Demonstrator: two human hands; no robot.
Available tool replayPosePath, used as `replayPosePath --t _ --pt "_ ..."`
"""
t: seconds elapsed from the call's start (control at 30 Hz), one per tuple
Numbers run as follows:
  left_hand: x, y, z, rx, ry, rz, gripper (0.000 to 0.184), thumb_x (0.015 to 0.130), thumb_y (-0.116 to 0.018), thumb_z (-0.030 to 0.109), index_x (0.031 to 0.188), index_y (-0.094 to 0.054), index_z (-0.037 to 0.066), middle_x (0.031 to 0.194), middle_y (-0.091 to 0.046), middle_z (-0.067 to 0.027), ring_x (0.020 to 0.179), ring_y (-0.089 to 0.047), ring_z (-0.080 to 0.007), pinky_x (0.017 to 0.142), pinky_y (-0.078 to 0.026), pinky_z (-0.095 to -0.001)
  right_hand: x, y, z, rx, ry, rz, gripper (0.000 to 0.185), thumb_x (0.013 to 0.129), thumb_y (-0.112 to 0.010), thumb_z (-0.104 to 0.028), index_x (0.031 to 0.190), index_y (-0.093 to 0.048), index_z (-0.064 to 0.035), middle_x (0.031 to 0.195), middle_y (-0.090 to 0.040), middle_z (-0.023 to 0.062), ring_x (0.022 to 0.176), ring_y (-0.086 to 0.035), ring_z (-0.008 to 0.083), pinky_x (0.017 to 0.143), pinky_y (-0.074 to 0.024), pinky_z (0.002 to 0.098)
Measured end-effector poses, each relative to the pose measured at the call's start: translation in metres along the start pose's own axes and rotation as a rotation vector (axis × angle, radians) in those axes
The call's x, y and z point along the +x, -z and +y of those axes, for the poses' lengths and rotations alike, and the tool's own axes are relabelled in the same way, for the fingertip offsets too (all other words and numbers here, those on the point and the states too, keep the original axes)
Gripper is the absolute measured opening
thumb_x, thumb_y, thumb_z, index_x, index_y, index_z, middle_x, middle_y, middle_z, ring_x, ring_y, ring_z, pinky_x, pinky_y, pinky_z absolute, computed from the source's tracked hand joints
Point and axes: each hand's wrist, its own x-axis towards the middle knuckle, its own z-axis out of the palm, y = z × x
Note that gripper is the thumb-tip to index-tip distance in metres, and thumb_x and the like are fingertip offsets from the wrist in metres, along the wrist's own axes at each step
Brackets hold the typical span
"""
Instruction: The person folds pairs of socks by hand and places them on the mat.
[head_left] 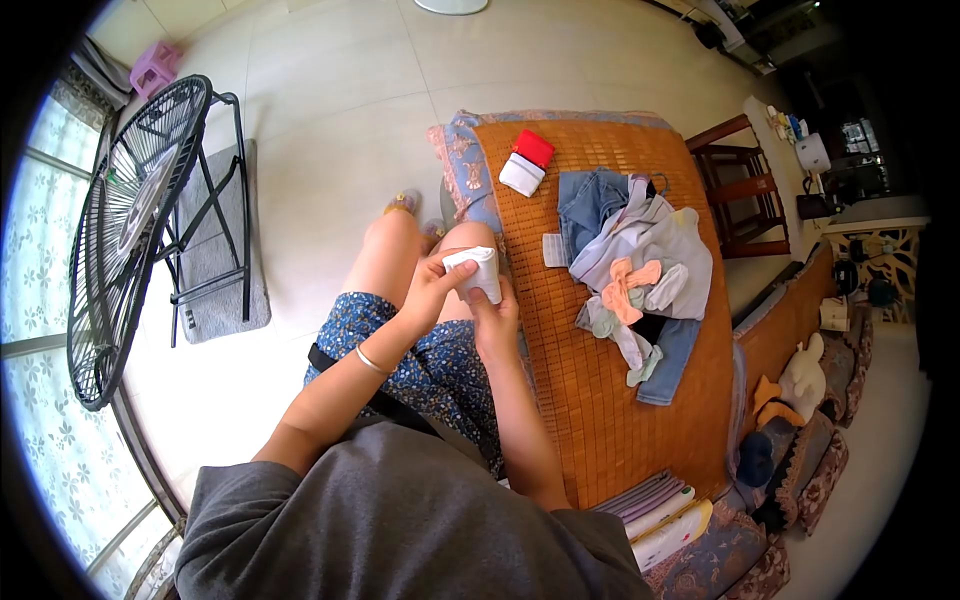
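Observation:
Over my lap, both hands hold a small white folded cloth (484, 272); its exact kind is not clear. My left hand (437, 288), below a bracelet on the wrist, pinches its left side with the thumb on top. My right hand (494, 318) grips its lower right edge. To the right, on a woven bamboo mat (565, 370), lies a loose pile of clothes: a pale grey shirt (625, 235), blue jeans (672, 365), peach socks (628, 285) and other small pieces. Farther up the mat, a red folded bundle (533, 148) touches a white folded bundle (522, 176).
A folded clothes stack (655, 515) lies at the mat's near end. A round black-corded folding chair (140, 220) stands left on a grey rug (225, 270). Beyond the mat are a wooden chair (740, 190) and a sofa with a plush toy (803, 378).

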Motion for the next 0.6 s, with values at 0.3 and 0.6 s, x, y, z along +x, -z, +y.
replayPosePath --t 0.3,0.6 --pt "0.001 0.006 -0.016 0.122 0.097 0.003 0.036 0.098 -0.052 0.029 0.116 -0.055 -0.001 0.104 -0.064 -0.0058 0.094 -0.058 -0.0101 0.083 -0.048 -0.0287 0.002 -0.018 -0.008 0.035 -0.125 0.153 0.033 0.09 -0.065 -0.018 0.113 -0.054 0.0035 0.105 -0.059 0.0107 0.093 -0.063 0.0213 0.083 -0.0568 0.037" --pt "0.009 0.014 -0.024 0.213 -0.067 0.066 0.046 0.094 -0.059 0.021 0.132 -0.047 -0.001 0.124 -0.058 -0.0097 0.122 -0.047 -0.0159 0.107 -0.031 -0.0288 0.014 -0.007 0.003 0.187 -0.148 -0.014 0.051 0.09 -0.063 -0.015 0.134 -0.041 -0.0004 0.128 -0.054 0.0123 0.114 -0.057 0.0284 0.093 -0.0518 0.041"
